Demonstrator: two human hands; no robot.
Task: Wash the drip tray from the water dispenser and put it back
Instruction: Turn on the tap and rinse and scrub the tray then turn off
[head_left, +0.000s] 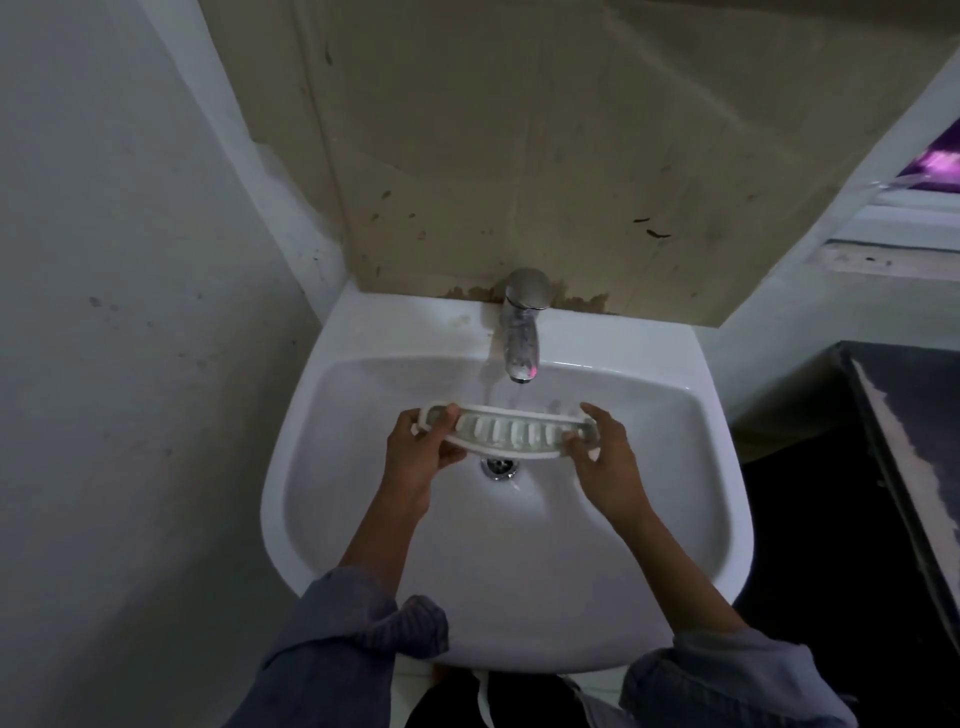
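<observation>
Two hands hold the tray (506, 431) over the sink (649, 467), just under the tap (522, 332) and above the drain (500, 466). The left hand (423, 449) grips the left end, fingers curled over the far rim and thumb on the near side. The right hand (605, 460) pinches the right end in the same way. Water (511, 397) runs from the tap and appears to strike the tray near its middle.

Progress, as judged: the tray is out of its seat and the rinse is under way, so the task is roughly at its midpoint. Whether the slots are clean cannot be told. Finishing the wash, draining the tray and putting it back are left.

Orientation: the long axis lies left to right across the basin. The slotted face points up and tilts toward the person, and the far edge bows away toward the tap.
</observation>
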